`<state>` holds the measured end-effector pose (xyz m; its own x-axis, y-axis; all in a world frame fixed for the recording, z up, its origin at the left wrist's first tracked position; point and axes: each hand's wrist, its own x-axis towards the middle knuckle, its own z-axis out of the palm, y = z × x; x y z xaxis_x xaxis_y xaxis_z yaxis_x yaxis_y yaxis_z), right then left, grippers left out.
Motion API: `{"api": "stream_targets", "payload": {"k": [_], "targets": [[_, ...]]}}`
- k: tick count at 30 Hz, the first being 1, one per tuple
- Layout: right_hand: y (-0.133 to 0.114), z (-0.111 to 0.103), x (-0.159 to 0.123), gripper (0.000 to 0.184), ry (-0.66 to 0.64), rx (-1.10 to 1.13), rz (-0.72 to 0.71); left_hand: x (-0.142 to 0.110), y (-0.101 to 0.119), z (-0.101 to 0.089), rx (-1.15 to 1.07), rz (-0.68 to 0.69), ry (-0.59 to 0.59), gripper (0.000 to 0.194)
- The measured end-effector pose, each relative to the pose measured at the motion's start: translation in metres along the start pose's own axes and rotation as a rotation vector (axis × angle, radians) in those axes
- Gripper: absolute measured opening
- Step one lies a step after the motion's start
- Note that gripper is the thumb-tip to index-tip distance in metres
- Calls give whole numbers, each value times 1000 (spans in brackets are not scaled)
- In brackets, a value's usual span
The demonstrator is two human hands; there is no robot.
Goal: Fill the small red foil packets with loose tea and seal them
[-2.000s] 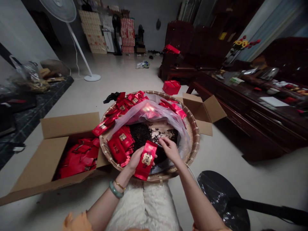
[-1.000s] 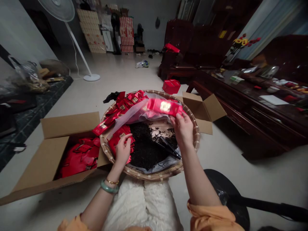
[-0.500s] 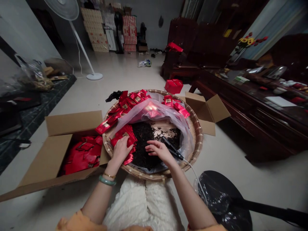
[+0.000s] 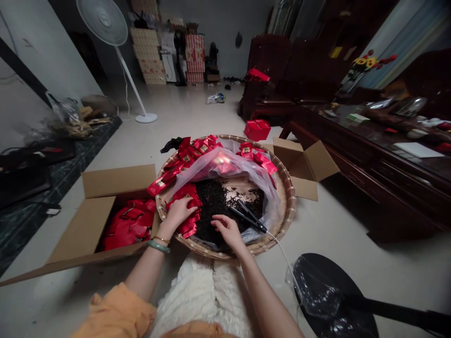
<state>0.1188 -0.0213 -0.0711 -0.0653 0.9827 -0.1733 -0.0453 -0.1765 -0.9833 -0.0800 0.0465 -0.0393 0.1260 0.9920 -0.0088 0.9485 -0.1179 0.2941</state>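
A round woven tray [image 4: 287, 197] rests on my lap with a clear plastic sheet [image 4: 243, 169] holding a heap of dark loose tea [image 4: 214, 206]. My left hand [image 4: 178, 212] lies with spread fingers on a stack of red packets [image 4: 186, 206] at the tray's left. My right hand [image 4: 227, 228] rests on the tea near the tray's front edge, fingers loosely curled; nothing shows in it. A black clamp tool [image 4: 248, 215] with a white cord lies just to its right. More red packets [image 4: 197, 149] fan along the far rim.
An open cardboard box [image 4: 88, 220] of red packets sits at my left; a smaller open box [image 4: 303, 162] stands right of the tray. A dark wooden table [image 4: 380, 155] runs along the right. A black bag-lined bin [image 4: 327, 291] is at lower right. A standing fan [image 4: 105, 23] stands far left.
My right hand carried a red packet to the far rim, left it there, and came back down onto the tea. My left hand moved to the packet stack and stays there.
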Motion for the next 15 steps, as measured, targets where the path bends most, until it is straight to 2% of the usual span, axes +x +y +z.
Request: {"api": "stream_targets", "payload": {"k": [4, 9, 12, 15], "targets": [[-3, 4, -6, 26, 15, 8, -35, -6, 9, -3, 42, 3, 52, 17], [-26, 19, -15, 30, 18, 111, -127, -17, 28, -19, -4, -18, 155, 17], [-44, 34, -16, 34, -8, 189, -251, -24, 42, -29, -174, -37, 227, 15], [-59, 44, -12, 34, 0, 89, -380, -29, 53, -34, -411, -73, 279, 13]]}}
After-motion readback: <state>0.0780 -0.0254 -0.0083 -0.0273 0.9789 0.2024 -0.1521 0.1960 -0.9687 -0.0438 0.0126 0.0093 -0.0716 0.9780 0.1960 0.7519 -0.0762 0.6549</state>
